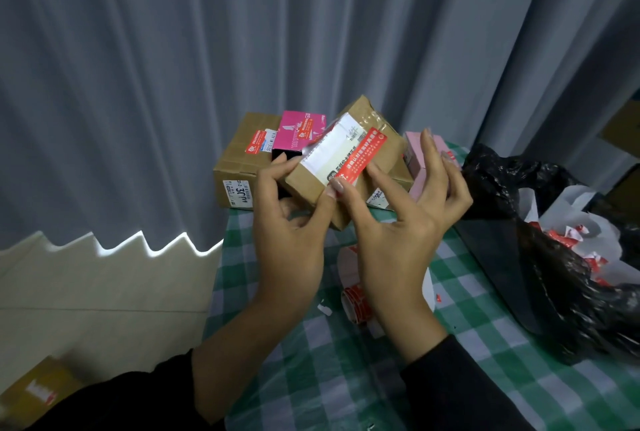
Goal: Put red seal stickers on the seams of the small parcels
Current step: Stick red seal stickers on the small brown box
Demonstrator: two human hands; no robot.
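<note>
- Left hand grips brown parcel, thumb pinning 7 o'clock end of red seal sticker.
- Sticker runs toward 1 o'clock; right hand alongside, fingers spread, empty.

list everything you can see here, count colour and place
held parcel: 1, brown with white label, held up at centre
seal sticker: 1, red, on the held parcel alongside its label
tablecloth: 1, green and white check, lower right
sticker roll: 1, red and white, on the tablecloth below the held parcel
large box: 1, brown, far end of the tablecloth
small box: 1, magenta, on the large box
pale box: 1, pink, right of the held parcel
bag: 1, black, right, holding white and red scraps
curtain: 1, grey, background
floor box: 1, yellowish, bottom left, blurred
left hand: 1, grips the held parcel, thumb on the sticker's end
right hand: 1, fingers straight, a fingertip at the sticker
</note>
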